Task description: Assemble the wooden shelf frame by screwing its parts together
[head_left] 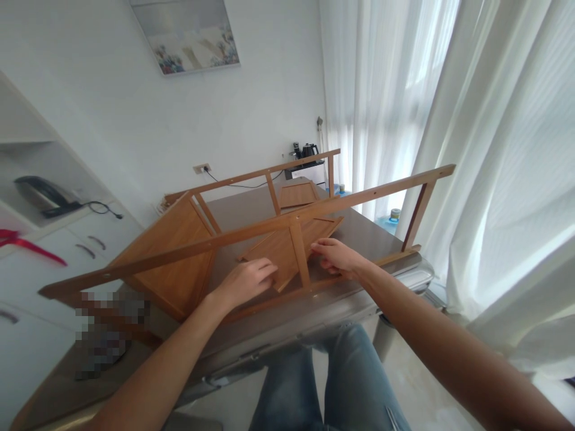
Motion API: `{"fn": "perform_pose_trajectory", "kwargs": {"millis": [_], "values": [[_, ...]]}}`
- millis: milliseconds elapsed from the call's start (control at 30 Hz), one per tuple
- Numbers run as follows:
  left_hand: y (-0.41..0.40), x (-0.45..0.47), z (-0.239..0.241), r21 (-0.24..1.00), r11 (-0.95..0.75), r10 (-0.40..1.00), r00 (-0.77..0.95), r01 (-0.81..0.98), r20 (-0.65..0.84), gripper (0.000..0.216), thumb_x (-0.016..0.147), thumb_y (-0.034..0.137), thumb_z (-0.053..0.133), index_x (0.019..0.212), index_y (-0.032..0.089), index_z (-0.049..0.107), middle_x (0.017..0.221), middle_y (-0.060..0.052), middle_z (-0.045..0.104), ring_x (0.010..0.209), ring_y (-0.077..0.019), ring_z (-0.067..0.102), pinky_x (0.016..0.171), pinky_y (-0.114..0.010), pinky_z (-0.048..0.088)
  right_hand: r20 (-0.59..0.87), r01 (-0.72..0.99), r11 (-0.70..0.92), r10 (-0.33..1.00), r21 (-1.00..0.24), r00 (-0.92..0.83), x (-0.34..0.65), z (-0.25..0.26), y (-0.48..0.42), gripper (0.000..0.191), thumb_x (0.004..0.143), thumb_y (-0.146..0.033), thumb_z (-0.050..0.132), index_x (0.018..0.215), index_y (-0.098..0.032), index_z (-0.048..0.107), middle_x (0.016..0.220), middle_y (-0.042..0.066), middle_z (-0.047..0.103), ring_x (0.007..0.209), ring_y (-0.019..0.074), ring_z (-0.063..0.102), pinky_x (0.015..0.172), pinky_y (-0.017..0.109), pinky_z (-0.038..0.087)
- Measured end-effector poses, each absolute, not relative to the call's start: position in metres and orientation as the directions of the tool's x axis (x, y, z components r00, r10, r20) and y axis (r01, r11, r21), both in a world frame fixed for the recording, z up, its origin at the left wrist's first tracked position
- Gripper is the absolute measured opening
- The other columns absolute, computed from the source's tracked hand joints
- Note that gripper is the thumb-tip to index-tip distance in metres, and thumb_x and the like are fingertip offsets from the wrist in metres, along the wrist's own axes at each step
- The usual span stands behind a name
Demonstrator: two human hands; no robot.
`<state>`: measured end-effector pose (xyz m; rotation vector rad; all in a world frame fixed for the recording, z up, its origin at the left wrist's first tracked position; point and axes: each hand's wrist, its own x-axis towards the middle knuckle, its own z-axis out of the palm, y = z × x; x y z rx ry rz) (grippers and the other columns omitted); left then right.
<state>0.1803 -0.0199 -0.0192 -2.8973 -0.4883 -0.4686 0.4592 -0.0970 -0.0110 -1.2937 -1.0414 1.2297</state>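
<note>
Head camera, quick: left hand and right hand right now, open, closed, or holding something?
Left hand: partly curled at the wooden panel between the hands; grip can't be told.
Right hand: curled near that panel's edge; grip can't be told.

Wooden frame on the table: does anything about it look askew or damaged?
The middle panel, between the left hand and right hand, looks askew: slanted, not square with the wooden frame. I see no damage.
</note>
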Motion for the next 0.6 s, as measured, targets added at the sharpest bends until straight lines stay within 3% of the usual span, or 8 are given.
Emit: {"fn": "perform_pose_trajectory", "kwargs": {"millis": [100,200,367,500,600], "values": [[-0.027,0.183,-0.009,-0.134,-0.933,0.234,0.848,0.333,0.475,0.024,0.099,0.021,0.056,0.117,0.017,0.071,0.111,-0.01,0.077,0.097,-0.0224,0.076,0.085,-0.034,0.062,0.053,-0.079,0.066,0.986,-0.995,0.156,0.463,-0.002,-0.095,0.026,0.089,-0.042,0.072,0.081,-0.02,0.061,0.079,0.001,0.068,0.042,0.0043,0.036,0.037,0.019,0.021],[-0.037,0.191,0.006,-0.112,-0.938,0.193,0.761,0.329,0.62,0.023,0.099,0.02,0.057,0.117,0.018,0.071,0.105,-0.007,0.078,0.091,-0.0186,0.076,0.083,-0.028,0.061,0.202,-0.092,0.222,0.962,-0.971,0.184,0.464,0.014,-0.086,0.029,0.089,-0.046,0.071,0.079,-0.02,0.061,0.067,-0.002,0.06,0.043,0.0058,0.034,0.04,0.021,0.021],[-0.046,0.21,0.026,0.129,-0.903,0.367,0.58,0.41,0.727,0.014,0.099,0.027,0.062,0.103,0.019,0.073,0.09,-0.004,0.077,0.08,-0.0157,0.074,0.077,-0.024,0.06,0.351,-0.159,0.377,0.921,-0.912,0.168,0.45,0.039,-0.057,0.039,0.085,-0.056,0.072,0.076,-0.023,0.055,0.055,-0.008,0.043,0.045,0.008,0.033,0.042,0.021,0.022],[-0.045,0.223,0.033,0.301,-0.843,0.507,0.471,0.446,0.722,0.017,0.099,0.034,0.062,0.095,0.019,0.068,0.081,-0.004,0.074,0.071,-0.0169,0.072,0.071,-0.027,0.06,0.393,-0.238,0.41,0.912,-0.88,0.117,0.433,0.054,-0.031,0.045,0.079,-0.063,0.075,0.078,-0.022,0.057,0.064,-0.003,0.057,0.048,0.0088,0.039,0.042,0.022,0.023],[-0.041,0.233,0.034,0.387,-0.824,0.548,0.407,0.414,0.731,0.019,0.1,0.037,0.059,0.099,0.019,0.065,0.09,-0.006,0.073,0.084,-0.0207,0.073,0.076,-0.031,0.061,0.403,-0.309,0.408,0.911,-0.859,0.083,0.421,0.06,-0.015,0.047,0.076,-0.064,0.078,0.08,-0.022,0.058,0.072,-0.002,0.064,0.048,0.0077,0.04,0.042,0.022,0.025]]}}
